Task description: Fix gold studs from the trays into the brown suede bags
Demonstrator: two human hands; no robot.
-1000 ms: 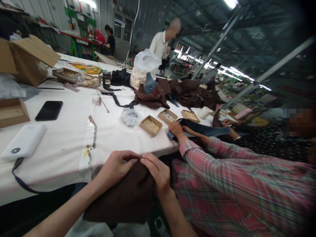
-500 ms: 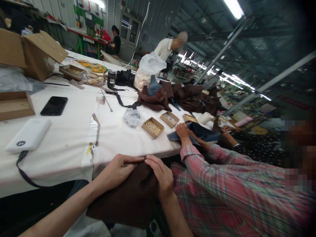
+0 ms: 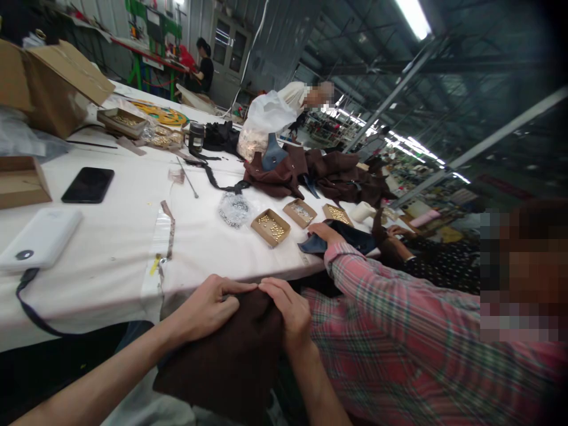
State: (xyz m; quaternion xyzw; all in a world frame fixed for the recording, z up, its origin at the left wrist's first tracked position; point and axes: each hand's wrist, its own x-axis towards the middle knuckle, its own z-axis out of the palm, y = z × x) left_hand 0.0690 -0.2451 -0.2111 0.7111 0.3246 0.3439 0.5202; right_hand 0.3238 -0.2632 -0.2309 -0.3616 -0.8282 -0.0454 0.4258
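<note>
A dark brown piece of fabric [image 3: 222,367] hangs over my lap, just in front of the table's near edge. My left hand [image 3: 210,305] pinches its upper edge from the left, index finger stretched along the top. From the right, my right hand [image 3: 288,307] grips the same edge, its fingers bent over the cloth. The fingertips of both hands almost meet at the top corner. Whatever lies beneath the fingers is hidden.
A co-worker's plaid sleeve [image 3: 355,266] is close on my right, the hand on dark blue material [image 3: 350,236]. Small cardboard trays [image 3: 270,228] of gold studs, a phone [image 3: 87,184], a white power bank [image 3: 39,236] and piled brown fabric [image 3: 284,171] occupy the table.
My hands keep their hold on the brown fabric with hardly any movement. The view has shifted slightly. The co-worker in plaid has leaned forward, the arm now lower over the blue material.
</note>
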